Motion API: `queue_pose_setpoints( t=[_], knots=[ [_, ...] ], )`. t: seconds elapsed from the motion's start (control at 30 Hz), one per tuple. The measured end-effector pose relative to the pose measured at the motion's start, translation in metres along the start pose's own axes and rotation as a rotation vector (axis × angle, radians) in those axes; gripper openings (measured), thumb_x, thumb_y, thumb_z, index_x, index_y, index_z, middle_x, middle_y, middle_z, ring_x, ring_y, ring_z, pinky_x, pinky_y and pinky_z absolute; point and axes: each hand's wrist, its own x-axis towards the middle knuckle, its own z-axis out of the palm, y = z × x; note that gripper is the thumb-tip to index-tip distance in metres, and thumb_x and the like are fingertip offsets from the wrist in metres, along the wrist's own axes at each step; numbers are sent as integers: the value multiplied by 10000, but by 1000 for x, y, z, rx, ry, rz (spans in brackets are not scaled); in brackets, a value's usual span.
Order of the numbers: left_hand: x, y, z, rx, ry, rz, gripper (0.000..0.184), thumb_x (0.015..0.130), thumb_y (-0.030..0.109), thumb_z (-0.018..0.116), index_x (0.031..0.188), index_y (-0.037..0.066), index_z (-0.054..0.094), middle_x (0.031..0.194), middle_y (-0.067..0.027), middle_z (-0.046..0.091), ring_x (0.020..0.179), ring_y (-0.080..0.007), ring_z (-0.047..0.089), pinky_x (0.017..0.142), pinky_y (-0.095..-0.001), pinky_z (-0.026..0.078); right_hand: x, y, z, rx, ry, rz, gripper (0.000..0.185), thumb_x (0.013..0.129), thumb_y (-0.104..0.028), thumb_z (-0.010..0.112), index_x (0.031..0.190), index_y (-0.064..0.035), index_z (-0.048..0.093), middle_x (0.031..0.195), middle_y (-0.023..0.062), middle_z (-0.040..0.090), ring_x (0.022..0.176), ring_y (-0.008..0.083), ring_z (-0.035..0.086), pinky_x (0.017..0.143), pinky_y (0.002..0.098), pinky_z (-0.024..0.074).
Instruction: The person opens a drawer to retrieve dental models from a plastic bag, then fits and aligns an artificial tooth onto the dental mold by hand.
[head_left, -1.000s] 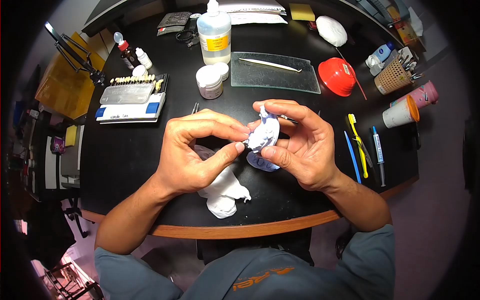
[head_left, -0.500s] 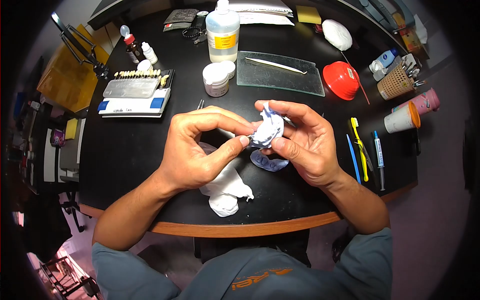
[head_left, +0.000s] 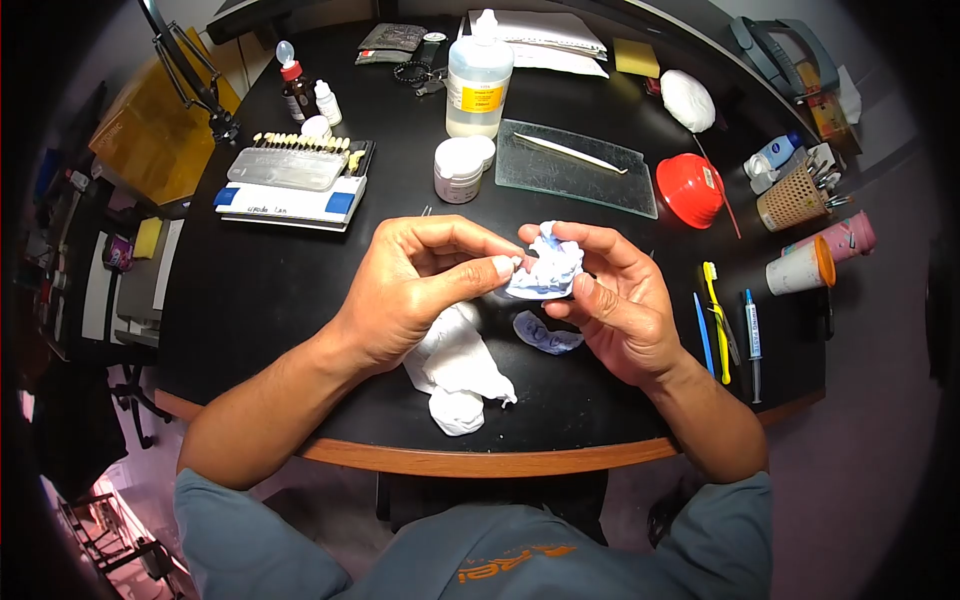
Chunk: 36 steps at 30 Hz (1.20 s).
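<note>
Through the head camera, I watched the pale blue and white lump (head_left: 553, 275) held up off the black table (head_left: 270, 330). It looked light to me, like firm rubber that would bend only a little. I thought its dry-looking skin would not slip much, but the thin, bumpy bits on top might tear or snap. The best place to hold it, I judged, was by its thick sides, with a soft squeeze.

The right hand (head_left: 625, 305) had the lump's right side between its thumb and bent fingers, parted just as wide as the lump. The left hand (head_left: 415, 285) had its thumb and pointing finger pinched close at the lump's left edge. I couldn't tell if those tips had the edge itself or some tiny thing. So the lump sat right between the two sets of fingers.

A curved blue piece (head_left: 545, 335) lay below the right fingers, and a crumpled white cloth (head_left: 460, 375) lay below the left ones.
</note>
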Motion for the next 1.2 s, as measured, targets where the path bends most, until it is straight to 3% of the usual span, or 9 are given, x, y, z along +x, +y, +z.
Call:
queue_pose_setpoints(
  t=[0.5,0.7,1.2],
  knots=[
    [-1,4,7,21,31,4,155,926,40,736,1053,-48,735,991,-125,739,934,-139,688,866,-285,537,-2,-1,0,73,96,107,327,1049,-135,581,1349,-9,544,1304,164,638,1151,185,672,909,262,626],
    [-1,5,8,33,34,11,158,924,48,746,1052,-45,739,975,-112,741,911,-127,681,845,-272,535,-3,-1,1,61,119,118,321,1044,-132,593,1336,-7,549,1265,148,652,1129,182,678,911,274,622],
    [-3,1,6,209,-7,90,135,917,28,748,1033,-40,751,995,-107,721,926,-138,678,865,-293,528,-4,2,5,-122,109,37,366,992,-88,675,1332,-6,564,1329,157,611,1130,178,660,909,300,614]
  ],
)
